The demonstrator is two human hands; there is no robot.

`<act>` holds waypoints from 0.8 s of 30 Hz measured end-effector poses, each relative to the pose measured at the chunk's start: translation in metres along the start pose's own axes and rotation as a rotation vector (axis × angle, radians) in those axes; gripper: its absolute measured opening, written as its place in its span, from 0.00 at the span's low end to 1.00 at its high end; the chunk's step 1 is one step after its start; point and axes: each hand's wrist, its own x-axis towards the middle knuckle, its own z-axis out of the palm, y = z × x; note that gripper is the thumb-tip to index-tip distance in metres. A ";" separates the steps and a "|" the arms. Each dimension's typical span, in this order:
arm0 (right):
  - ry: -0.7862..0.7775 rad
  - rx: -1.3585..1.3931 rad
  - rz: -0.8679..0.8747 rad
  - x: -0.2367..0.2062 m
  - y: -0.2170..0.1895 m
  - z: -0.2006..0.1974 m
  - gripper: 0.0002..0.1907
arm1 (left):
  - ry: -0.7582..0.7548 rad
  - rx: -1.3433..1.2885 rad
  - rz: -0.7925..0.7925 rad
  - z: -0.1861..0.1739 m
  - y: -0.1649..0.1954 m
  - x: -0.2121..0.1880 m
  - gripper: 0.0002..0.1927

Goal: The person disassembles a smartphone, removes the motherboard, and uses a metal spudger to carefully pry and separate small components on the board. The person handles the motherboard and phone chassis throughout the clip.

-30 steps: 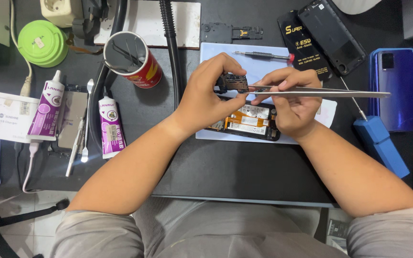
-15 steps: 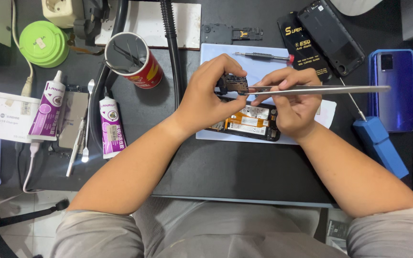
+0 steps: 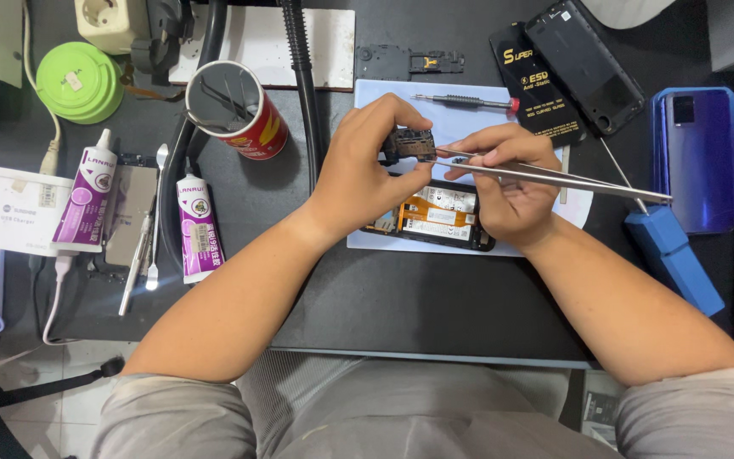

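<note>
While the left hand [image 3: 358, 174] pinches a small dark part [image 3: 409, 143] tight between thumb and fingers, the right hand [image 3: 511, 183] squeezes long metal tweezers [image 3: 554, 177] whose tips touch that part. Both are held up just above an opened phone [image 3: 435, 217] lying on a pale mat [image 3: 469, 110]. Two purple glue tubes [image 3: 197, 238] lie well off to the left.

A red cylindrical tin cup [image 3: 235, 110] holding thin tools stands upper left, with a round green plastic lid [image 3: 80, 82] beyond it. Two white-and-purple glue tubes [image 3: 85, 201] lie near a white rectangular charger box [image 3: 20, 211]. A glossy blue phone back cover [image 3: 694, 157] rests at the right, beside a blue plastic block [image 3: 673, 257].
</note>
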 end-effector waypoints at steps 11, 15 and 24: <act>0.040 0.036 -0.019 0.003 -0.002 -0.002 0.09 | 0.007 -0.018 -0.033 0.001 0.000 0.000 0.19; 0.003 0.018 -0.023 0.004 -0.002 -0.003 0.09 | 0.010 -0.004 -0.010 0.002 0.000 -0.001 0.18; 0.007 0.025 0.016 0.001 0.000 -0.002 0.10 | 0.012 0.005 -0.008 0.001 0.000 -0.001 0.18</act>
